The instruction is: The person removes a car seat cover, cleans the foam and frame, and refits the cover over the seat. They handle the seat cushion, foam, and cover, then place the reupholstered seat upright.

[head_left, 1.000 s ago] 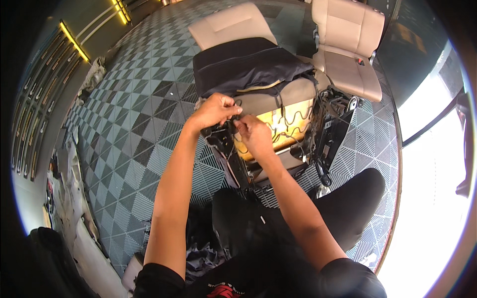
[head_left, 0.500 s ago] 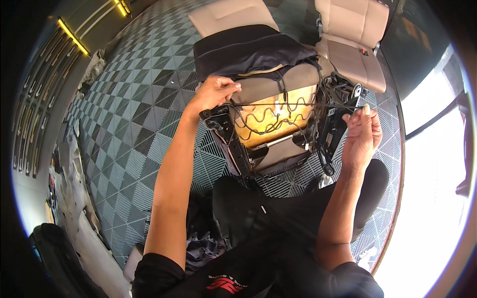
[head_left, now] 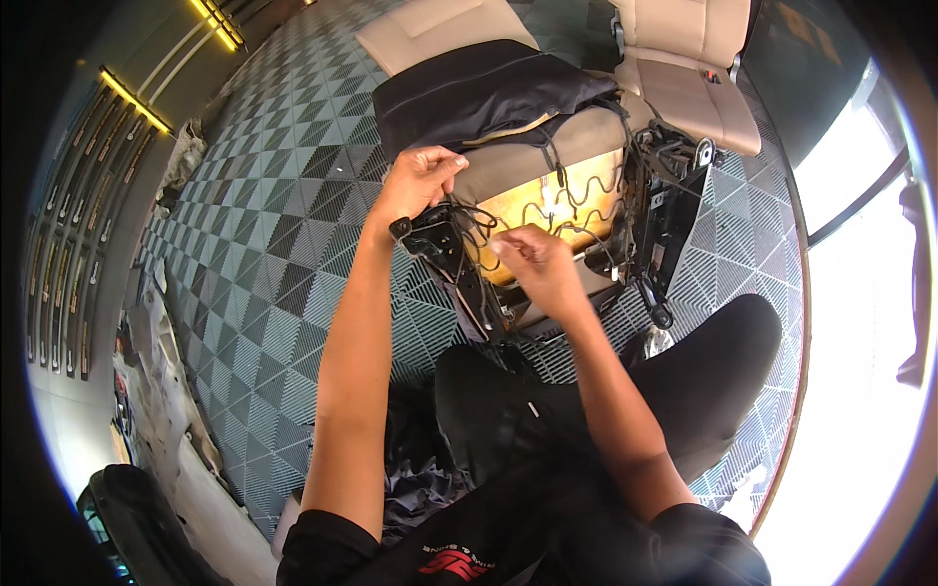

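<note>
In front of me is a car seat with its underside bared, showing yellow foam (head_left: 508, 217), wavy metal springs (head_left: 596, 195) and a black metal frame (head_left: 674, 230). My left hand (head_left: 418, 186) pinches a thin black cord at the frame's left corner. Slack loops of that cord (head_left: 477, 217) hang between my hands. Over the left part of the springs, my right hand (head_left: 542, 266) is closed, thumb against fingers, at the cord; the exact grip is partly hidden. Black fabric (head_left: 489, 93) is folded over the seat's far side.
Beige seat parts (head_left: 445, 34) and another beige seat (head_left: 684, 78) stand beyond. Patterned tiles (head_left: 283, 244) cover the floor. Tools hang on the left wall rack (head_left: 83, 215). A pale crumpled sheet (head_left: 181, 420) lies at left; dark fabric (head_left: 415, 488) lies beside my legs.
My right hand has swung left from beyond the frame's right side to over the springs. The cord, stretched taut between my hands before, is now slack. My left hand has stayed by the left corner.
</note>
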A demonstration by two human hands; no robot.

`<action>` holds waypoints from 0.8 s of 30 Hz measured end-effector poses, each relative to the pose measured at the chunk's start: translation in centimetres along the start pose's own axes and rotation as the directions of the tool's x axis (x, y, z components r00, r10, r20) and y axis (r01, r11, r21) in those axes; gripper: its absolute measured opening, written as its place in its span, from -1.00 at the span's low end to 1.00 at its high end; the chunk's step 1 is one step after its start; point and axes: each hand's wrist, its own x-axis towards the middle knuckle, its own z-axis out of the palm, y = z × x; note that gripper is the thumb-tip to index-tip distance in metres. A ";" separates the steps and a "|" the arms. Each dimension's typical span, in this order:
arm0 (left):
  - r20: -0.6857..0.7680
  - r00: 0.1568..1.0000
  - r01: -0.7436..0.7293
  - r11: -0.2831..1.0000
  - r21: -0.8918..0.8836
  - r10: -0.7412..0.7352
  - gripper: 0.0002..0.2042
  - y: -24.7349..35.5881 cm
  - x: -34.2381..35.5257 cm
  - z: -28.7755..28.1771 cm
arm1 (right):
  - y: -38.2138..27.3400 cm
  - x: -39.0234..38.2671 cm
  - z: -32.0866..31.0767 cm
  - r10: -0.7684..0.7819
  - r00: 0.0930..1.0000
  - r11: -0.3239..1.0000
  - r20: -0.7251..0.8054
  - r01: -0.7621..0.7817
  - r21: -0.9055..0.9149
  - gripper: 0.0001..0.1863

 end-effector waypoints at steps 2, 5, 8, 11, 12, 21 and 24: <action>-0.001 1.000 0.015 1.000 -0.001 -0.015 -0.76 0.0 0.0 0.0 | 1.2 0.5 2.5 -0.053 0.999 0.998 -0.013 0.052 -0.044 -0.71; -0.003 1.000 0.012 1.000 0.006 -0.012 -0.76 0.0 -0.1 0.1 | 2.2 0.3 4.9 -0.175 0.981 0.911 -0.080 0.130 -0.391 -0.76; -0.009 1.000 0.013 1.000 0.009 -0.013 -0.79 0.0 0.0 0.3 | 2.8 0.6 5.5 -0.200 0.975 0.894 -0.097 0.141 -0.425 -0.80; -0.007 1.000 0.016 1.000 0.015 -0.016 -0.78 -0.1 0.0 0.3 | 3.7 0.9 5.3 -0.127 0.987 0.941 -0.096 0.089 -0.326 -0.88; -0.007 1.000 0.011 1.000 0.004 -0.011 -0.78 -0.1 0.0 0.3 | 4.0 0.9 5.1 -0.125 0.989 0.952 -0.081 0.096 -0.292 -0.87; -0.004 1.000 0.006 0.999 -0.042 -0.006 -0.79 -0.5 0.2 0.3 | 4.3 0.8 5.8 -0.055 0.996 0.984 -0.064 0.044 -0.172 -0.70; -0.015 1.000 0.019 0.999 -0.037 -0.019 -0.79 -0.5 0.2 0.3 | 4.0 1.4 5.8 -0.063 0.996 0.981 -0.069 0.049 -0.189 -0.83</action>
